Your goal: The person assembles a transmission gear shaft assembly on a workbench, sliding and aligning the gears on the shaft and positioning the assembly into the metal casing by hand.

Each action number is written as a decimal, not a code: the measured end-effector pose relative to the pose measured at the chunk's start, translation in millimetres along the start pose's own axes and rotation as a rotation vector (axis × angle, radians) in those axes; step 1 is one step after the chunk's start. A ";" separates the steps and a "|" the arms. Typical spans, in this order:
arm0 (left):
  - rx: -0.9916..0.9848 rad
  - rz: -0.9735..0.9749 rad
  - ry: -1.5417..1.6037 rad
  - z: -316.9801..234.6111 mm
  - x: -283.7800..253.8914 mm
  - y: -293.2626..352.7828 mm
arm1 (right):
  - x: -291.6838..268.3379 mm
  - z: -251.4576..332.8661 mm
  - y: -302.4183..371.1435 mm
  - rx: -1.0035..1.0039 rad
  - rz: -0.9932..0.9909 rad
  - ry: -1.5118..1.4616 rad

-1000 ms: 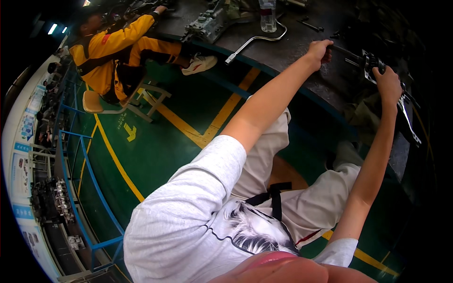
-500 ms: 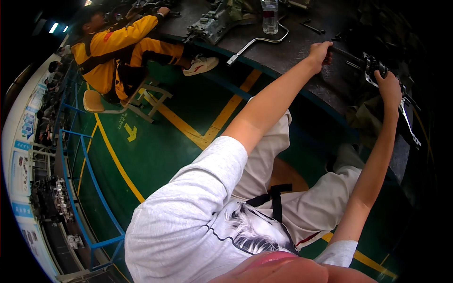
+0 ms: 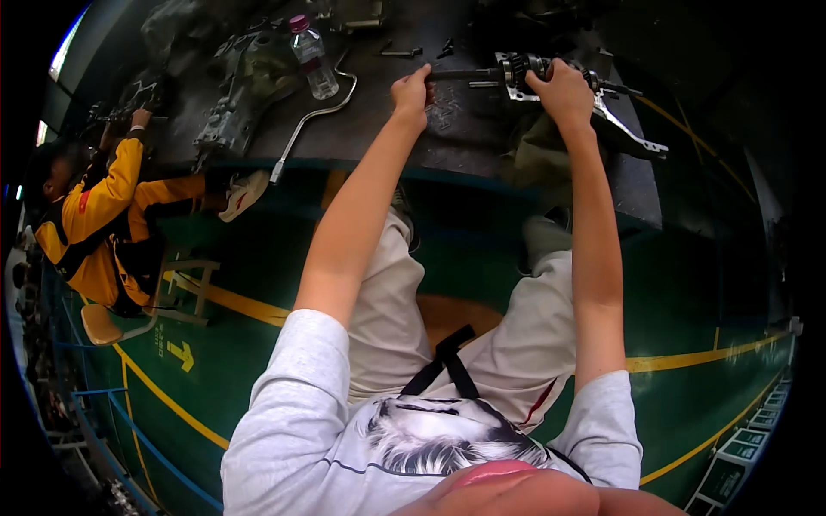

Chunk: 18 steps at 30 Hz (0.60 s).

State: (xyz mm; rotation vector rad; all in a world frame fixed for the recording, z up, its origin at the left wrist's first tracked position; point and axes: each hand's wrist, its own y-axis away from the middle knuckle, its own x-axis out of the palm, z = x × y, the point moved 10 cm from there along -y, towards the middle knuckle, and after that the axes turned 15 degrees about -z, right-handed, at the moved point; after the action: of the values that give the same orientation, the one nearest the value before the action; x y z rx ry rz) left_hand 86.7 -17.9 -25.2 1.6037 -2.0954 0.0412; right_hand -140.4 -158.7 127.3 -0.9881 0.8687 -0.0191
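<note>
My left hand (image 3: 413, 96) is closed round the left end of a long dark metal shaft (image 3: 465, 75). That shaft runs level into a gear assembly (image 3: 521, 66) at the far right of the workbench. Over the gears lies my right hand (image 3: 565, 96), its fingers curled round them and its thumb on the near side. A light metal casting (image 3: 626, 129) with a flat edge sits under and beside the gears, reaching out to the right. A thinner rod (image 3: 483, 84) sticks out below the shaft. My right fingertips are partly hidden.
On the dark workbench (image 3: 361, 142) lie a bent speed-handle wrench (image 3: 298, 133), a clear bottle (image 3: 315, 64) with a pink cap, a wrench (image 3: 401, 52) and a metal gearbox housing (image 3: 232, 112). A cloth (image 3: 542, 150) hangs near the edge. A co-worker (image 3: 103, 215) in yellow sits at the left.
The whole view has swung, so the bench and both hands appear farther left and more level. Both hands keep their hold on the shaft and gears.
</note>
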 end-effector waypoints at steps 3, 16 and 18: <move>0.061 -0.025 0.004 -4.0 0.2 1.8 | -14.5 -8.5 3.6 0.038 0.016 -0.018; 0.182 0.018 -0.093 -8.7 2.3 1.1 | -54.5 -34.7 -0.4 0.080 -0.310 -0.116; 0.248 0.010 -0.143 -10.6 0.7 0.7 | -56.4 -29.9 10.9 0.085 -0.330 -0.163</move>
State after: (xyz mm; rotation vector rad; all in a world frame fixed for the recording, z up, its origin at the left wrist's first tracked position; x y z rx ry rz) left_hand 89.8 -15.0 -15.4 1.7861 -2.2813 0.2023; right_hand -201.6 -152.3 147.3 -1.0289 0.5448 -0.2516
